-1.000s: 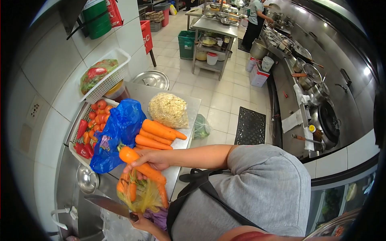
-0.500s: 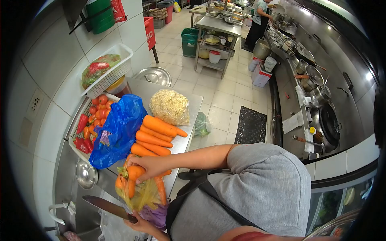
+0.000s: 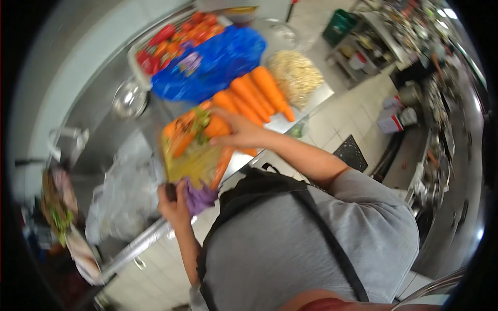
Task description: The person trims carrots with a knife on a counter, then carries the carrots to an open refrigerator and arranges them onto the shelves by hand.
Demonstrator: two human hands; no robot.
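Note:
My left hand [image 3: 175, 207] is closed round the dark handle of a knife [image 3: 170, 192]; its blade is blurred and hard to trace here. My right hand [image 3: 236, 129] curves over a thick carrot [image 3: 217, 127] with green stem ends beside it, fingers closed on it. Under these carrots lies crumpled yellowish plastic [image 3: 192, 167]. A purple bag [image 3: 199, 197] bunches up right beside my left hand. Several large carrots [image 3: 267, 88] lie in a row past my right hand, on the steel counter.
A blue plastic bag [image 3: 212, 67] partly covers a white basket [image 3: 139, 67] of red peppers and tomatoes. Beyond the carrots sits a bag of pale, crumbly food [image 3: 295, 78]. A steel bowl [image 3: 129, 98] and clear plastic [image 3: 124, 186] are to the left. A black mat [image 3: 351, 153] lies on the floor.
The view has tilted and swung, so the counter appears turned and more of its left end shows. The knife blade, plain before, is now blurred. Both hands keep their holds.

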